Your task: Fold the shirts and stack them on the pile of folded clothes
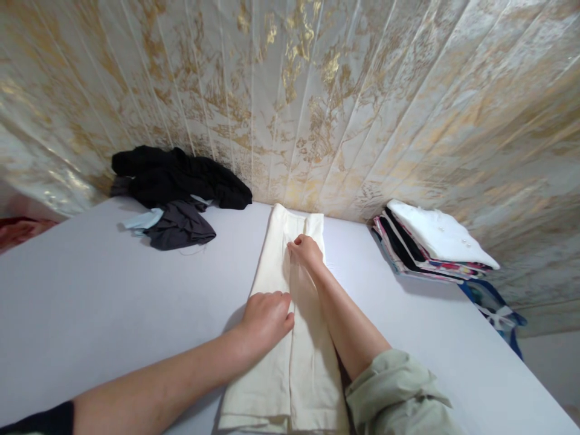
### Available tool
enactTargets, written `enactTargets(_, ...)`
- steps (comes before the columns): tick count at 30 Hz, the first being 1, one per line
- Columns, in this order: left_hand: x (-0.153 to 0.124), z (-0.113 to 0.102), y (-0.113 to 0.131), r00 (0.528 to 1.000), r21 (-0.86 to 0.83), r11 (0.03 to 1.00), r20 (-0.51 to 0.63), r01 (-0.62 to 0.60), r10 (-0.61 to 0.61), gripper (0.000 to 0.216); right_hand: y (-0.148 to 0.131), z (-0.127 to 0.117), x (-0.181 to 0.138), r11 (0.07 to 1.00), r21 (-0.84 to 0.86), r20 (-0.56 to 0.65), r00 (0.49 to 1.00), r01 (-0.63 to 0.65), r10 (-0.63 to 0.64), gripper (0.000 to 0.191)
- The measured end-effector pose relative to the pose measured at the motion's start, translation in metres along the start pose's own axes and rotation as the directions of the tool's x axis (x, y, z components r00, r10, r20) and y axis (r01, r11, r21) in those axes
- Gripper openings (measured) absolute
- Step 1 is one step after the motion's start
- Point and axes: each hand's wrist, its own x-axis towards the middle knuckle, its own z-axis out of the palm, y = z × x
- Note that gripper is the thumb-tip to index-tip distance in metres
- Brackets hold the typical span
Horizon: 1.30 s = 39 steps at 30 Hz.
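Note:
Cream trousers [312, 368] lie lengthwise on the white table, with a long edge running down their middle. My left hand [267, 317] is closed at that middle edge, about halfway along, thumb and fingers together on the cloth. Farther up, my right hand [306, 252] pinches the cloth near the far end. Its fingertips meet at the same lengthwise line. At the near end, layered hems show. The cloth directly under both hands is hidden.
On the white table [113, 290], a heap of black clothes [176, 175] and a dark grey garment [181, 225] lie back left. A folded stack topped by a white garment [439, 232] stands back right, beside a blue bag [496, 311]. A gold-patterned curtain [290, 103] hangs behind.

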Motion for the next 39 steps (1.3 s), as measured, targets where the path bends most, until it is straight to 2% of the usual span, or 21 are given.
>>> enactTargets(4, 0.001, -0.004, 0.000, 0.999, -0.025, 1.000, 0.042, 0.010, -0.009, 0.019, 0.009, 0.004, 0.004, 0.994, 0.112, -0.024, 1.000, 0.006, -0.003, 0.021)
enactTargets(11, 0.000, -0.007, -0.001, 0.998, -0.038, 0.998, 0.041, 0.045, -0.043, 0.013, 0.023, 0.017, 0.014, 0.955, 0.293, -0.062, 0.997, 0.053, -0.037, 0.025)
enactTargets(19, -0.001, -0.002, -0.012, 0.999, -0.196, 0.980, -0.018, 0.042, -0.046, 0.011, 0.024, 0.016, 0.010, 0.947, 0.305, -0.099, 0.993, 0.096, -0.069, 0.024)
enactTargets(24, 0.001, 0.006, -0.010, 0.999, -0.196, 0.980, 0.026, 0.027, -0.022, 0.014, 0.022, 0.013, 0.005, 0.964, 0.245, -0.145, 0.987, 0.103, -0.068, 0.013)
enactTargets(28, 0.001, 0.004, -0.010, 0.999, -0.206, 0.979, 0.034, -0.004, 0.011, 0.017, 0.022, 0.013, 0.002, 0.962, 0.246, -0.165, 0.983, 0.120, -0.080, 0.010)
enactTargets(30, 0.001, 0.001, -0.011, 1.000, -0.207, 0.978, 0.001, -0.029, 0.030, 0.017, 0.023, 0.014, 0.001, 0.961, 0.245, -0.168, 0.982, 0.125, -0.085, 0.009)
enactTargets(35, 0.011, 0.013, -0.017, 0.965, -0.059, 0.991, -0.243, -0.118, 0.100, 0.029, 0.024, 0.017, 0.002, 0.958, 0.253, -0.186, 0.978, 0.135, -0.089, 0.013)
enactTargets(39, 0.022, 0.033, -0.026, 0.968, 0.054, 0.992, -0.217, -0.115, 0.124, 0.047, 0.025, 0.011, 0.005, 0.933, 0.323, -0.147, 0.983, 0.156, -0.113, 0.018)
